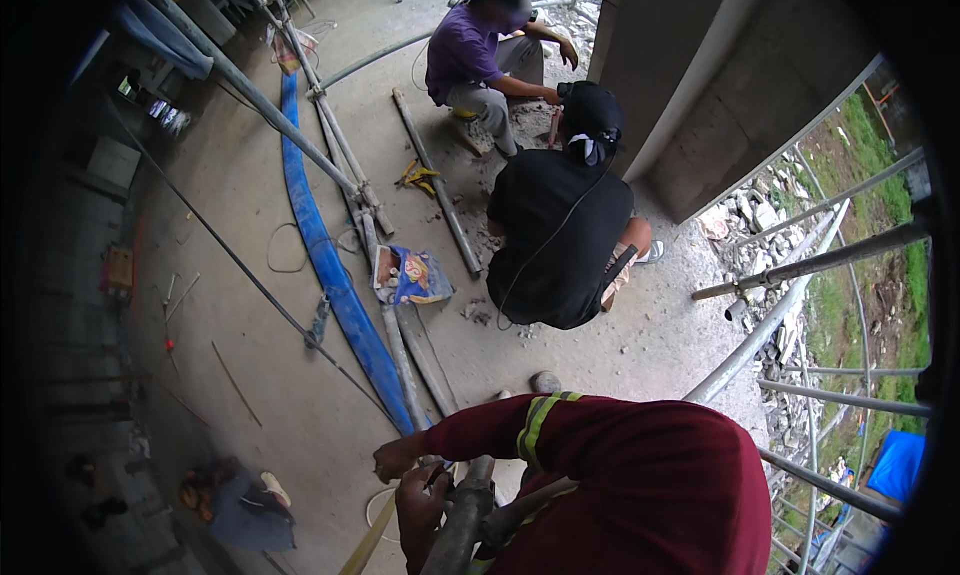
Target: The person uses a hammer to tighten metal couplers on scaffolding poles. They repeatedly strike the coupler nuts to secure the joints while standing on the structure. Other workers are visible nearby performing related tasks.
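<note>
A maroon sleeve with reflective bands reaches across the lower middle to my right hand (397, 459), which is closed; what it grips is hidden. Just below it, my left hand (420, 505) curls its fingers beside the top of a grey scaffold pipe (457, 535). A small dark thing shows at its fingertips, too unclear to name. A metal clamp (472, 495) sits on the pipe close to both hands. From beside the left hand a narrow yellow strip (368, 540) runs down to the lower edge.
Two people crouch below: one in purple (470, 50), one in black (555, 235). A blue flat hose (335, 285), scaffold poles (437, 185), a yellow-handled tool (418, 178) and a blue bag (420, 278) lie on the concrete. Another person (245, 505) is lower left. Rails (810, 260) edge the right side.
</note>
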`<control>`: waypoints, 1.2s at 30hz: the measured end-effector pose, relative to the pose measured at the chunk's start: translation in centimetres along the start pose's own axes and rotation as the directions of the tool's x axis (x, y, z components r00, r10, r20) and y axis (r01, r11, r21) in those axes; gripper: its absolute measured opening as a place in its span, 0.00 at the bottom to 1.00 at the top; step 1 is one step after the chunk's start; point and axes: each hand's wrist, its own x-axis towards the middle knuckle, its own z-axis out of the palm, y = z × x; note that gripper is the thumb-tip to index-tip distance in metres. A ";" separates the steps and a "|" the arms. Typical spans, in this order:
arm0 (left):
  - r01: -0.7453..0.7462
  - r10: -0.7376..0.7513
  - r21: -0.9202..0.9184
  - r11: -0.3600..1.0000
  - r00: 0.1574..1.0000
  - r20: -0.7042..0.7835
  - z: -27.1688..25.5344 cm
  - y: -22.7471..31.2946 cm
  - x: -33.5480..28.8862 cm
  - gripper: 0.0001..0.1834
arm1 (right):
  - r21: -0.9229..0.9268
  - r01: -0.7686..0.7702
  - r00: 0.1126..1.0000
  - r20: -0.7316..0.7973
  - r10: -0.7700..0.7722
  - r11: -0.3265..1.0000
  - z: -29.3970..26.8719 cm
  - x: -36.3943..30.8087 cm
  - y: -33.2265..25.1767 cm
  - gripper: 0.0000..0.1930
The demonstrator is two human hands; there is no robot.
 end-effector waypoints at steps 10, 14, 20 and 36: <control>0.014 -0.038 -0.180 0.983 0.991 -0.130 1.3 -1.5 -0.8 0.14 | 0.007 -0.607 0.795 -0.027 0.607 0.795 -2.2 -22.7 -7.7 0.20; 0.073 -0.101 -0.287 0.955 0.992 -0.082 1.6 -1.9 -0.5 0.15 | -0.015 -0.839 0.544 -0.017 0.839 0.544 -11.1 -26.6 -21.8 0.23; 0.018 -0.048 -0.316 0.949 0.995 -0.086 1.4 -2.4 -0.3 0.20 | 0.004 -0.766 0.634 0.177 0.753 0.643 -19.5 -22.6 -32.1 0.20; 0.140 -0.168 -0.369 0.919 0.985 -0.045 1.6 -2.2 0.1 0.17 | -0.221 -0.725 0.630 0.170 0.758 0.652 -8.8 -22.0 -17.5 0.08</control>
